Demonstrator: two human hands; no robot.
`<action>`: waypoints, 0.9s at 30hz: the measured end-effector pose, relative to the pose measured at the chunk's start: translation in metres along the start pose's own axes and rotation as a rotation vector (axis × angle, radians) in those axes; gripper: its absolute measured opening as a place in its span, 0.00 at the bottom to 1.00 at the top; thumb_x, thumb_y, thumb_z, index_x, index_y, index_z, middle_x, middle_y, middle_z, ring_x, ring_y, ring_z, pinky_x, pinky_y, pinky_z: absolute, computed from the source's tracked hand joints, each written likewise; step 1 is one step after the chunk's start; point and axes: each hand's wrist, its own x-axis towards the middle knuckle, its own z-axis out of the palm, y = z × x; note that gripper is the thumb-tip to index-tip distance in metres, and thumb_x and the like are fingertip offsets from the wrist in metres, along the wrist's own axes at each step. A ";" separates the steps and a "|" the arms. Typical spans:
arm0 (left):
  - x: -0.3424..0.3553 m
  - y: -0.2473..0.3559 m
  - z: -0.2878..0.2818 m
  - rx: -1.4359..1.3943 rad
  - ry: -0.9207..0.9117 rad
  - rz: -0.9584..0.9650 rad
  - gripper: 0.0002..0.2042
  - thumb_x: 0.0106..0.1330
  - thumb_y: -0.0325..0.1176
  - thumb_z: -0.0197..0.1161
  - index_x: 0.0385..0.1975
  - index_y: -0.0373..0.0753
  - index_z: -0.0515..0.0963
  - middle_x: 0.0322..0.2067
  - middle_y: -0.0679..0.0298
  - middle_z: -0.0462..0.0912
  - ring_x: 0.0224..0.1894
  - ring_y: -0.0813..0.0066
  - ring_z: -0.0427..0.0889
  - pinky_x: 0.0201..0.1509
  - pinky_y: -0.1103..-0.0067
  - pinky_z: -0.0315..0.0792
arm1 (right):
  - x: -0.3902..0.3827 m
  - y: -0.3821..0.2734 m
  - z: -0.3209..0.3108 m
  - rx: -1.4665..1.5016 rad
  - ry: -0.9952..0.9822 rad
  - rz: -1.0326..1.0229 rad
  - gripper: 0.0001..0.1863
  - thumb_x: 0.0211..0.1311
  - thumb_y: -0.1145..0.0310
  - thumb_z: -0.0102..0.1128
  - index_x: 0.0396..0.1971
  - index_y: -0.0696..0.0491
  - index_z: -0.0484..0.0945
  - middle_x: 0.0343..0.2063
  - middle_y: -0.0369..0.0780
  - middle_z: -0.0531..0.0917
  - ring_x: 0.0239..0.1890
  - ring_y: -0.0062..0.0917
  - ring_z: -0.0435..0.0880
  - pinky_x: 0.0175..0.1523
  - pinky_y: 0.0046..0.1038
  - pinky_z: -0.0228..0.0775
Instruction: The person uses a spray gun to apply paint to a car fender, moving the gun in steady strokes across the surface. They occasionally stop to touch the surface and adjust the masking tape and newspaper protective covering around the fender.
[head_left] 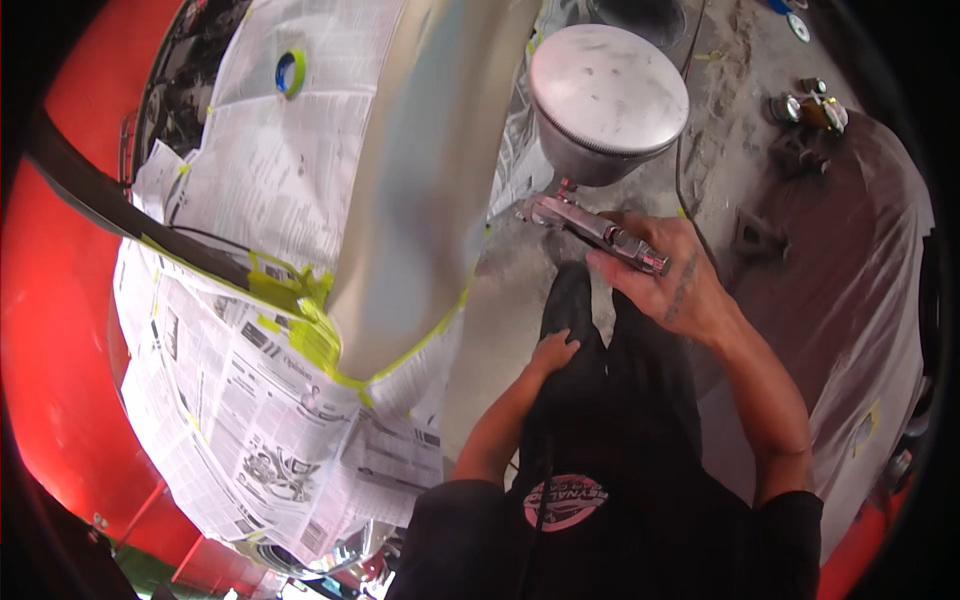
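Note:
My right hand [672,272] is closed around the body of a metal paint spray gun [600,232], held out in front of my legs. On top of the gun sits a large round paint cup [610,90] with a pale, smudged lid. The gun's front end points left, toward a car body panel [415,190] with beige and grey patches of coating. My left hand [556,352] is lowered by my dark trousers [575,310], apart from the gun. Its thumb shows, but most of its fingers are hidden.
Newspaper sheets [280,400] and yellow-green masking tape [318,340] border the panel. A tape roll [290,73] lies on the paper. Red bodywork [60,350] is at far left. A hose [680,150] runs along the concrete floor; a plastic-covered object [850,250] stands right.

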 end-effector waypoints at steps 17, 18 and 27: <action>-0.004 0.032 -0.019 0.029 -0.045 -0.061 0.33 0.71 0.56 0.58 0.69 0.39 0.72 0.60 0.39 0.79 0.64 0.41 0.77 0.69 0.57 0.71 | 0.060 0.006 -0.061 -0.119 0.386 0.105 0.28 0.65 0.58 0.71 0.53 0.68 0.81 0.20 0.43 0.81 0.24 0.22 0.78 0.33 0.33 0.73; -0.003 0.033 -0.018 0.028 -0.043 -0.058 0.33 0.71 0.56 0.58 0.69 0.39 0.72 0.60 0.39 0.79 0.64 0.41 0.77 0.69 0.57 0.71 | 0.055 0.001 -0.060 -0.110 0.341 0.095 0.28 0.64 0.58 0.72 0.53 0.68 0.81 0.20 0.44 0.81 0.24 0.23 0.78 0.34 0.33 0.73; 0.003 0.034 -0.010 0.011 -0.029 -0.052 0.33 0.71 0.56 0.58 0.69 0.39 0.72 0.59 0.39 0.80 0.64 0.41 0.77 0.69 0.57 0.71 | 0.060 -0.026 -0.069 -0.176 0.064 0.004 0.26 0.64 0.61 0.69 0.52 0.69 0.81 0.19 0.50 0.77 0.22 0.27 0.77 0.35 0.35 0.74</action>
